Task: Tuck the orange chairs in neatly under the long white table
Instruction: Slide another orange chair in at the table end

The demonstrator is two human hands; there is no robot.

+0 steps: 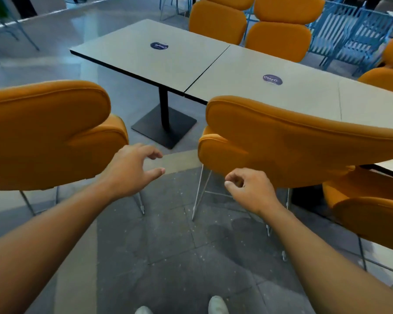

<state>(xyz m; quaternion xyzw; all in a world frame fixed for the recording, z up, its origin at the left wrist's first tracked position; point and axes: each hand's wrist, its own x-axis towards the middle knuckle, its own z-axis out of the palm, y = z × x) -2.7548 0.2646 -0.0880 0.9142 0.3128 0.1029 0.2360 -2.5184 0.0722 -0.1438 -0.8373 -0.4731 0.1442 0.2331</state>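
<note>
Orange chairs line the near side of the long white table [168,62]; the leftmost chair [43,132] stands well back from the table's edge, so it seems the one most in need of pushing in. The left hand [132,168] hovers just beside its backrest, fingers spread and empty, likely reaching for a hold. The right hand [250,191] hangs loosely curled around nothing just below the backrest of the middle chair [293,141], which sits close against the table, and how far in the third chair [368,211] goes is unclear.
</note>
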